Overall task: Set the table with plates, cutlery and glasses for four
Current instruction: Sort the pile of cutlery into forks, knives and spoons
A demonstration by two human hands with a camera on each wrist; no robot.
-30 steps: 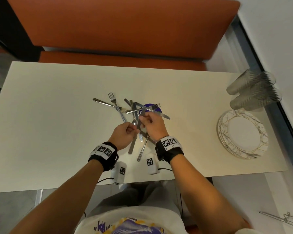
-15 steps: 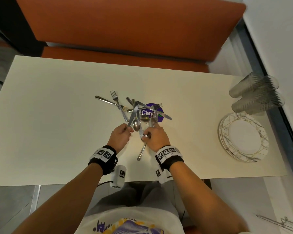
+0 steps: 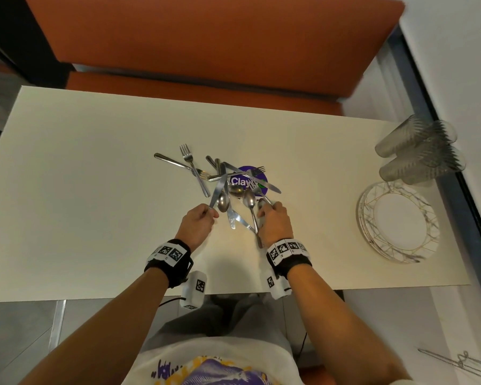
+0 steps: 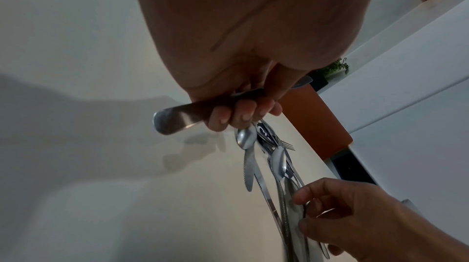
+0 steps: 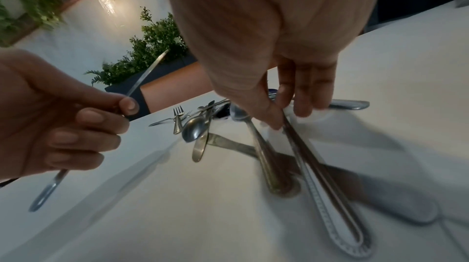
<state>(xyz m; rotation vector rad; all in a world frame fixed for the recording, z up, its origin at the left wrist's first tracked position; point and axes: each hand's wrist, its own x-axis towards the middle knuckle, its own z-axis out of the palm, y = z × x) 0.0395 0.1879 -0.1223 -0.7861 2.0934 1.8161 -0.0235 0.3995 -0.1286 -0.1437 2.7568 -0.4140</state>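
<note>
Left hand (image 3: 199,221) fist-grips a knife (image 3: 218,190); right hand (image 3: 272,220) pinches a spoon handle (image 5: 322,176) w/ fingertips at 6 o'clock of the cutlery pile (image 3: 225,179): crossed pcs may snag, scatter.

A round purple sticker (image 3: 252,179) is lying on the white table (image 3: 95,204) under the cutlery pile (image 3: 228,187), showing white letters reading "Clay"; forks and knives are covering whatever follows. The wristbands (image 3: 170,252) are carrying black-and-white square coded markers, not readable as text. The shirt print (image 3: 206,370) is showing nothing legible.
</note>
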